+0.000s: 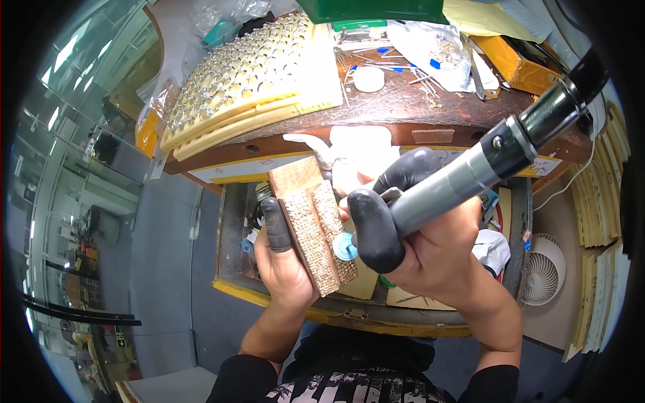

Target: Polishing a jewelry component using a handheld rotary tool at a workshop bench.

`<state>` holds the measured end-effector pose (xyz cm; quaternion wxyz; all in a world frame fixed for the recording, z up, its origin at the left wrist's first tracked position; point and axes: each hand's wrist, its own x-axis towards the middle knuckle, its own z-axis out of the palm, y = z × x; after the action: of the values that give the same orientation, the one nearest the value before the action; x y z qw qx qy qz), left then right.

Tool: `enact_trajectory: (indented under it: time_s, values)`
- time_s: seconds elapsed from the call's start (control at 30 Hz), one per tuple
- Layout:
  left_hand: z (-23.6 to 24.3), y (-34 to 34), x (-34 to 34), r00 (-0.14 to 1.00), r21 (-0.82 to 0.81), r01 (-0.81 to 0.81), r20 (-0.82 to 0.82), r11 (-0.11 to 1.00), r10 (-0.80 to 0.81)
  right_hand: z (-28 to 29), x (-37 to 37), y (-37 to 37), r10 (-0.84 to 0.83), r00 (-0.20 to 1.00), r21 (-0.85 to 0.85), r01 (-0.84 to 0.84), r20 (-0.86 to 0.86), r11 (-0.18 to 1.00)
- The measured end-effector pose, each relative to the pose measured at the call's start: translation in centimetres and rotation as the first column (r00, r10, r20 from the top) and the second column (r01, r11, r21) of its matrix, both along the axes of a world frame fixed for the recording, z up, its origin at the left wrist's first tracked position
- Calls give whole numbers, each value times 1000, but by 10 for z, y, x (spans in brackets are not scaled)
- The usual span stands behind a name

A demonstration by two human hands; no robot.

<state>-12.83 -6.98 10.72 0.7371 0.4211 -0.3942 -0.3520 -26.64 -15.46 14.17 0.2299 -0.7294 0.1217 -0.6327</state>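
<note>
My left hand (285, 265) grips a wooden block (295, 176), its thumb in a black finger cot along the block's left side. Rows of small gold-coloured textured pieces (310, 245) cover the block's face in two strips with a groove between them. In my right hand (430, 238) is a grey rotary handpiece (463, 178), pinched by fingers in black finger cots. A small light-blue disc (345, 246) at the handpiece's tip sits against or just over the right strip; contact cannot be made out. Behind the block lies a white cloth or glove (332, 158).
An open drawer (232, 269) with tools lies under my hands. On the bench stand a board of shiny round pieces (235, 84), scattered metal bits (376, 60), a white round lid (368, 79) and a green bin (376, 10). A white fan (544, 269) stands right.
</note>
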Motion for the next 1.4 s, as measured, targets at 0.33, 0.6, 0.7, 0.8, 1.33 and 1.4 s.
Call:
enact_trajectory:
  time_s: [0.33, 0.6, 0.7, 0.8, 1.33, 1.4]
  values:
    - [2, 0, -3, 998, 27, -9, -64, 1000, 10, -4, 0, -5, -12, 1000, -50, 13, 10, 999]
    - [4, 1, -4, 998, 23, -18, -59, 1000, 19, -4, 2, -3, 10, 999, 0, -10, 36, 1000]
    - [2, 0, -4, 998, 15, -15, -63, 1000, 16, -4, 0, -2, 1, 1000, 9, -1, 10, 1000]
    - [3, 0, -4, 999, 10, -11, -52, 1000, 12, -5, 0, -3, -19, 1000, -41, 19, -3, 999]
    - [6, -1, -6, 998, -13, -4, -68, 1000, 3, -3, -2, -1, 9, 1000, 11, -9, 2, 1000]
    - [4, -2, -6, 998, -15, -4, -67, 1000, 3, -3, -3, 0, 5, 1000, 32, -4, -22, 999]
